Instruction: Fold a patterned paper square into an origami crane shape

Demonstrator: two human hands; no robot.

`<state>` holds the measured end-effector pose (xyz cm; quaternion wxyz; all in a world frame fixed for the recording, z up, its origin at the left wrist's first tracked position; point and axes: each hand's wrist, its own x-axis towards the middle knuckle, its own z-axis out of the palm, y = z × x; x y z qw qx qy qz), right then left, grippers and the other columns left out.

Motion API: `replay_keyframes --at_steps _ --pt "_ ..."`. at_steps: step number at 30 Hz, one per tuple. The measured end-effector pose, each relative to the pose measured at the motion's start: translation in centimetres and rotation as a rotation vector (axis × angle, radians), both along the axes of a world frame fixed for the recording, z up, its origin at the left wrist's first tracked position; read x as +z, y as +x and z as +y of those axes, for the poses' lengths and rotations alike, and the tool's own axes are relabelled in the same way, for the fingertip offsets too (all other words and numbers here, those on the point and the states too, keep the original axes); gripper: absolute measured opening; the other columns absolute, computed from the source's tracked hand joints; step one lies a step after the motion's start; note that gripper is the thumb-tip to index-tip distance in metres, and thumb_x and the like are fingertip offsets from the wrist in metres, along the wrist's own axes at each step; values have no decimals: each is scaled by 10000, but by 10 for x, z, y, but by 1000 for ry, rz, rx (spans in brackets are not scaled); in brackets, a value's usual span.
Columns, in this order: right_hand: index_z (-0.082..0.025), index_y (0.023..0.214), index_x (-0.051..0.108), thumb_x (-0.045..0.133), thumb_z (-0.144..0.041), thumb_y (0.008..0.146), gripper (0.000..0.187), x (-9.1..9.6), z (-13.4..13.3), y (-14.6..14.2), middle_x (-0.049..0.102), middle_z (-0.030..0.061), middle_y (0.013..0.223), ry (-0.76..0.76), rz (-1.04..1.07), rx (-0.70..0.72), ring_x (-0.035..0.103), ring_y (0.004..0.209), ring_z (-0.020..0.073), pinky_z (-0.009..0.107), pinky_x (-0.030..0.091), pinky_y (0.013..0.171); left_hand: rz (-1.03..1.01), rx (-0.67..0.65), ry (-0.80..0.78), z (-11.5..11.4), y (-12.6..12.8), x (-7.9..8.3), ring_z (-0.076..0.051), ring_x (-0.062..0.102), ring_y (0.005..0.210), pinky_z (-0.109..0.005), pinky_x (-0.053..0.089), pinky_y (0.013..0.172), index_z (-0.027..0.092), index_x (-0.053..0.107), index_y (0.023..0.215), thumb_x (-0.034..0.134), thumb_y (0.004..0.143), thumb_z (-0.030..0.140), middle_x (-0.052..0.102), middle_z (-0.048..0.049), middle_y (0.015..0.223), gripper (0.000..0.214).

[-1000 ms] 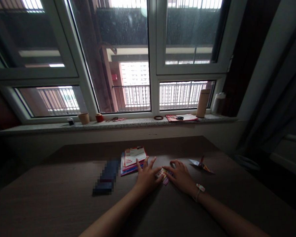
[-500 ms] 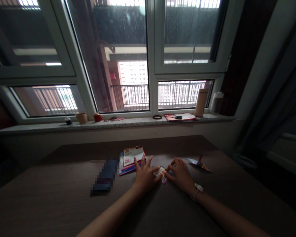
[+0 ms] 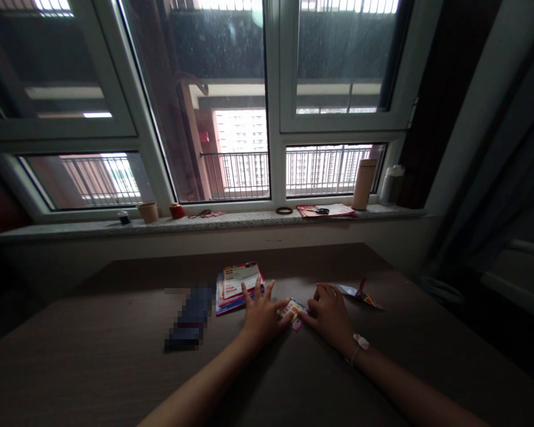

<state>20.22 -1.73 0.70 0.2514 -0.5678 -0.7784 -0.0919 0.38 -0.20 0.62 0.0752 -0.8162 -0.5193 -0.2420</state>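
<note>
A small folded piece of printed paper (image 3: 293,311) lies on the dark wooden table (image 3: 115,367) between my hands. My left hand (image 3: 260,315) rests beside its left edge, fingers spread and stretched out, thumb touching the paper. My right hand (image 3: 330,314) presses on the paper's right side with curled fingers; a bracelet shows on that wrist. A stack of red and white printed sheets (image 3: 237,286) sits just beyond my left hand. A folded paper figure (image 3: 360,296) lies to the right of my right hand.
A blurred dark oblong object (image 3: 190,317) lies left of the sheets. The window sill (image 3: 231,223) carries two small cups, a ring, red papers with scissors, a tall tan bottle (image 3: 365,184) and a jar. A curtain hangs at right.
Both hands have shifted only slightly on the folded paper; my right hand moved a little to the right. The camera view dipped slightly.
</note>
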Motion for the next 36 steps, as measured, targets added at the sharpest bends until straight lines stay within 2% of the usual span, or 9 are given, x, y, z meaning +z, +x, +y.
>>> replay_keyframes --at_steps 7,11,13,15,18,20,26,29,36 --pt "-226 671 660 644 -449 810 263 -7 2 7 575 48 931 -12 18 43 476 1058 248 437 239 1065 2 10 -2 0 1 -1 -399 276 1349 -712 -65 1054 429 691 1083 618 774 583 475 -24 1407 353" --pt "-213 663 622 650 -447 803 274 -9 4 9 574 49 934 -20 55 45 494 1041 247 431 280 1047 0 -9 -14 2 -1 -3 -396 265 1358 -712 -82 1049 431 686 1089 601 788 583 464 -24 1416 348" --pt "-211 753 631 653 -429 799 224 -9 5 9 574 55 959 -31 89 46 501 1030 247 431 307 1033 -1 -19 -26 3 -2 -4 -394 261 1361 -716 -88 1044 435 682 1093 599 791 583 460 -21 1419 347" --pt "-215 925 636 651 -395 797 222 -9 7 9 568 69 1028 -50 121 67 495 1054 251 434 327 1029 -3 -22 -30 4 -2 -5 -390 256 1364 -719 -92 1039 440 680 1091 600 790 587 456 -18 1422 344" --pt "-258 1189 571 623 -340 813 388 -10 8 8 523 86 1181 -100 125 133 442 1170 259 455 296 1070 -2 -22 -27 4 -2 -5 -385 256 1365 -717 -91 1039 447 680 1085 597 790 590 454 -18 1425 338" --pt "-314 1282 522 580 -320 842 444 -11 9 7 477 83 1273 -148 95 165 378 1258 263 482 245 1104 -1 -25 -28 4 -2 -5 -383 264 1362 -717 -86 1041 442 680 1088 593 796 584 458 -23 1423 336" --pt "-429 1318 484 458 -361 916 408 -13 11 4 348 47 1445 -297 19 143 208 1386 300 577 153 1117 -8 -27 -26 5 -1 -7 -378 284 1354 -719 -63 1046 423 681 1096 595 797 579 461 -38 1420 347" --pt "-441 1323 472 444 -376 918 410 -13 13 3 322 42 1470 -352 12 120 157 1408 304 594 120 1116 -3 -29 -22 5 -1 -7 -371 284 1355 -720 -67 1045 423 686 1082 600 794 579 461 -36 1418 339" --pt "-421 1345 449 446 -383 901 446 -12 16 2 299 34 1495 -415 15 88 135 1413 302 599 92 1117 6 -24 -33 6 -1 -8 -381 294 1342 -720 -64 1048 412 694 1067 610 785 575 465 -29 1410 336"
